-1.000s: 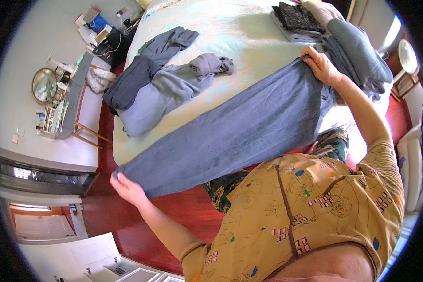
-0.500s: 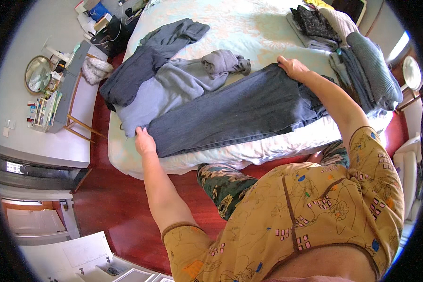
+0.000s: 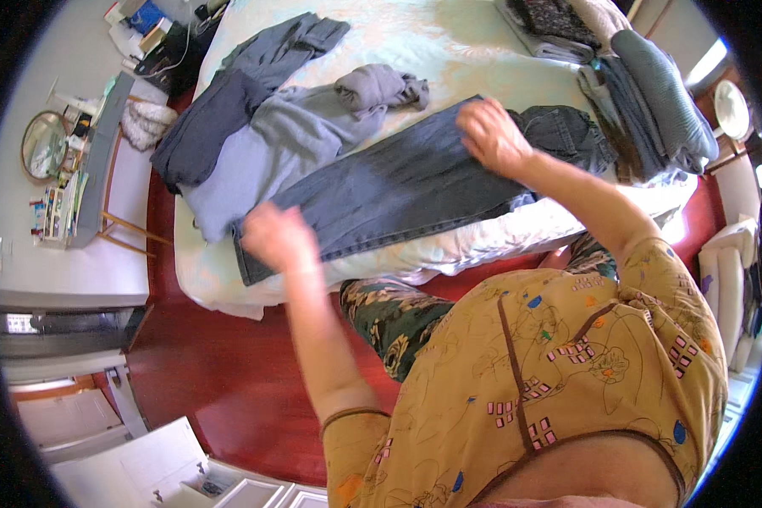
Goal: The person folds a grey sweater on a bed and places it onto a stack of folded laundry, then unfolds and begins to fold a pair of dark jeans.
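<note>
A pair of dark blue-grey jeans (image 3: 381,186) lies stretched across the front of the bed, legs to the left and the seat with its pocket to the right. My right hand (image 3: 493,140) is on the upper edge of the jeans near mid-length, its fingers bent in against the cloth. Over the leg ends, my left hand (image 3: 279,237) is smeared by motion, so its fingers do not show clearly. Just behind the jeans lies a grey sweatshirt (image 3: 288,135), partly bunched. Left of it is a dark folded garment (image 3: 207,127), with another grey garment (image 3: 288,51) beyond.
Folded clothes (image 3: 622,118) are stacked at the bed's right side, more (image 3: 550,34) farther back. The bed (image 3: 432,42) has a pale floral cover. Along the left wall stands a grey dressing table (image 3: 102,161) with a round mirror (image 3: 46,144). White drawers (image 3: 178,474) stand lower left on red flooring.
My right hand has moved left along the jeans, uncovering the seat and pocket. My left hand has shifted from the leg end's corner onto the cloth. The whole view has turned slightly.
</note>
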Demonstrator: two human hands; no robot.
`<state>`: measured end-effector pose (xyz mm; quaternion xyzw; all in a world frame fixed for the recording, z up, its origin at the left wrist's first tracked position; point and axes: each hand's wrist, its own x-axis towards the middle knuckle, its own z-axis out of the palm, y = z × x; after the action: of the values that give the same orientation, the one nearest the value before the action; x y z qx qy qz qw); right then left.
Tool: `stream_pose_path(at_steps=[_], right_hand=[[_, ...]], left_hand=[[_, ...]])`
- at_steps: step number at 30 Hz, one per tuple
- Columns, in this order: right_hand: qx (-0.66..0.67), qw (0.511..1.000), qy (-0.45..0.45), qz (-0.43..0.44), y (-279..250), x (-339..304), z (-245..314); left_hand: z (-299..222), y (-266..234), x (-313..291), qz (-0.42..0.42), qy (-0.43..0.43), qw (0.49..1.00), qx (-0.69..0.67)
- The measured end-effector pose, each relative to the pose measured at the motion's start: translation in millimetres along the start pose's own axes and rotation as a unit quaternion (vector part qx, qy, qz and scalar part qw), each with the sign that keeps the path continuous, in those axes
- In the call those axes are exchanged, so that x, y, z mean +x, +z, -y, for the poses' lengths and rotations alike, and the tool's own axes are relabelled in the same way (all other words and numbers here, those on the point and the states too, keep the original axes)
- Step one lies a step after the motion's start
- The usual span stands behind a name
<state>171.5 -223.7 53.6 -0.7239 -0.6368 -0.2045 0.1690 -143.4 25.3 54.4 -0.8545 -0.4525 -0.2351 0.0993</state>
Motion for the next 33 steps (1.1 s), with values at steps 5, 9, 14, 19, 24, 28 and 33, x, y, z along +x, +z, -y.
stream_pose_path(at_steps=[5, 9, 14, 19, 24, 28, 33], right_hand=[[0.04, 0.98, -0.033, 0.193, 3.5, -50.4, 72.9], [0.051, 0.97, -0.025, 0.236, 4.9, -51.5, 66.9], [0.039, 0.965, -0.021, 0.258, 5.4, -51.9, 65.9], [0.038, 0.964, -0.02, 0.261, 4.5, -52.3, 69.4], [0.051, 0.965, -0.014, 0.256, 4.7, -53.4, 69.8], [0.039, 0.966, -0.014, 0.257, 4.4, -54.5, 69.5], [0.031, 0.965, -0.016, 0.26, 4.2, -53.7, 68.6]], left_hand=[[-159.8, -2.7, -72.8, 0.168, 0.226, 0.928, -0.242], [-154.0, 36.6, -92.9, 0.189, 0.264, 0.916, -0.234], [3.6, 13.0, -42.5, 0.049, 0.137, 0.989, -0.023], [194.3, 17.3, -47.3, 0.048, -0.381, 0.921, 0.069], [215.2, 42.7, -82.5, 0.048, -0.222, 0.914, -0.335], [174.4, 50.1, -78.2, 0.056, -0.296, 0.811, -0.501], [180.6, 35.4, -49.2, 0.107, -0.335, 0.766, -0.539]])
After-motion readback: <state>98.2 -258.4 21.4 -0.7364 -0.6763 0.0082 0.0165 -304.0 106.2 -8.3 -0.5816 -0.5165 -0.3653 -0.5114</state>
